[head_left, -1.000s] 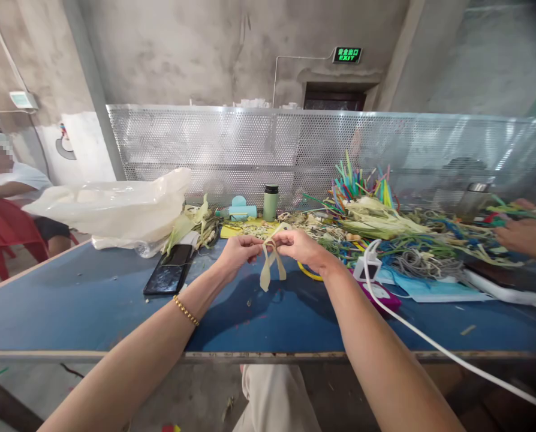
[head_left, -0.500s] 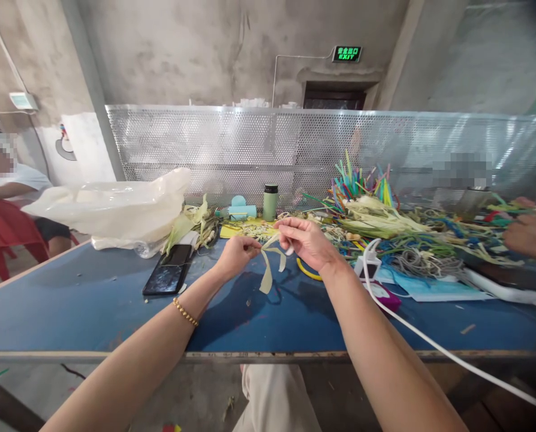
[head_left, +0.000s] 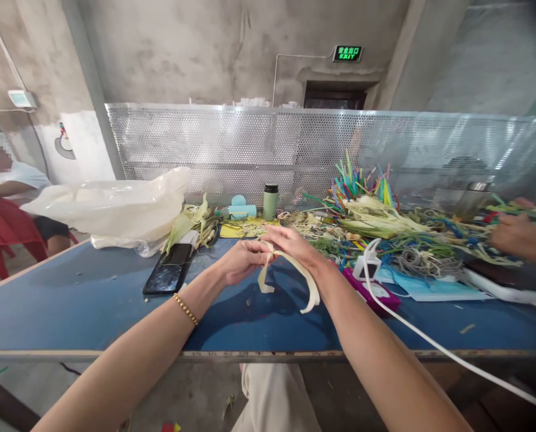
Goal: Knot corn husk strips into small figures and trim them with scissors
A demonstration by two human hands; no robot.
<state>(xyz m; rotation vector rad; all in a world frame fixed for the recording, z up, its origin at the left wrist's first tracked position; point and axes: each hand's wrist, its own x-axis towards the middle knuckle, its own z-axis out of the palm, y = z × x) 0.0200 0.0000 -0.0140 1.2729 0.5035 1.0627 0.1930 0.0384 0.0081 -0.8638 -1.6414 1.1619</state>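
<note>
My left hand (head_left: 242,260) and my right hand (head_left: 292,243) meet above the blue table (head_left: 92,306), both pinching a pale cream strip (head_left: 304,278). One end of the strip hangs down by my left fingers; the longer end curves over my right wrist and down toward the table. A gold bead bracelet (head_left: 186,309) circles my left wrist.
A black phone (head_left: 168,273) lies left of my hands. A large pale plastic bag (head_left: 115,207) sits behind it. A green bottle (head_left: 270,202), husk-like leaves (head_left: 376,219) and coloured strips (head_left: 362,180) crowd the back right. A white cable (head_left: 430,342) crosses the right. Another person's hand (head_left: 517,237) works at far right; someone sits at far left.
My right hand has moved left and lower, closing in on my left hand. The strip's long end has swung out to the right over my right wrist.
</note>
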